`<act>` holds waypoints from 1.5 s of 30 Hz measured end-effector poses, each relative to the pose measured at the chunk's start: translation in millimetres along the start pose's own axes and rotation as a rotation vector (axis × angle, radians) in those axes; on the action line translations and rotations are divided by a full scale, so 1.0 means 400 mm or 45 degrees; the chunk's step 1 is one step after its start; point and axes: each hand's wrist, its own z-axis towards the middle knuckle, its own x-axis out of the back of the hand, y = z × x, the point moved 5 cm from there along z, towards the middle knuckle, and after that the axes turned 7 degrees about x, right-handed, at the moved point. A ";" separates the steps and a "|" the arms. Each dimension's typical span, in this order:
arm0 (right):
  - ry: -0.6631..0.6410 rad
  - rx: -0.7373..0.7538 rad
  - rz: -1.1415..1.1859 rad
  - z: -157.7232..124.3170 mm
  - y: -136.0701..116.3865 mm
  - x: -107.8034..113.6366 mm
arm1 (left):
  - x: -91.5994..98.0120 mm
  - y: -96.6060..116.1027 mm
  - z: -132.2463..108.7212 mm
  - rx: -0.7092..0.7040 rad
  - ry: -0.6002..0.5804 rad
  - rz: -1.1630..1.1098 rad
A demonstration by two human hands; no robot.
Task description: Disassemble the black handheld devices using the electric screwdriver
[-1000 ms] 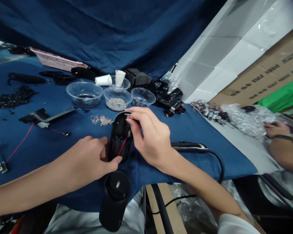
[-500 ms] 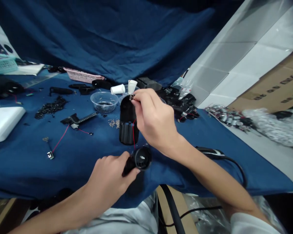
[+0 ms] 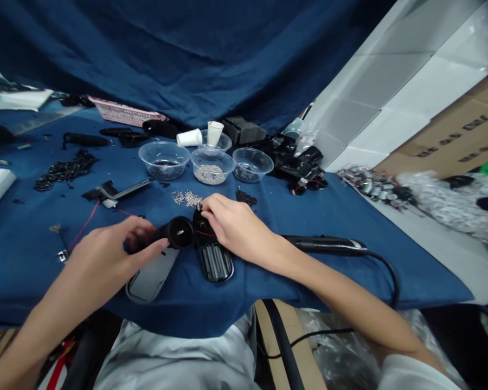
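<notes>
My left hand [image 3: 117, 244] holds a black tube-shaped part [image 3: 181, 233] with its round open end facing me. The thumb lies along its near side, and some fingers are hidden behind it. To its right, my right hand [image 3: 238, 227] pinches the upper end of a black plastic housing [image 3: 215, 262] that has a ribbed compartment in its lower half. A small silvery metal piece [image 3: 199, 207] shows at the fingertips. A thin red wire [image 3: 205, 233] crosses the housing. Beneath my left hand is a grey cover [image 3: 152, 276] with a rounded end.
Small screws [image 3: 188, 199] are heaped beyond my hands, near clear bowls [image 3: 213, 168] of small parts. A black corded tool [image 3: 325, 245] lies right. Black parts [image 3: 73, 169] and a wired assembly [image 3: 114, 192] lie left. White boxes [image 3: 402, 103] line the right side.
The black housing has come down toward me with my right hand. My left hand and the tube-shaped part have shifted left and up beside it. The grey cover now shows.
</notes>
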 end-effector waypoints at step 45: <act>-0.591 0.592 -0.233 -0.026 -0.024 0.088 | -0.228 0.152 -0.159 -1.063 0.456 0.442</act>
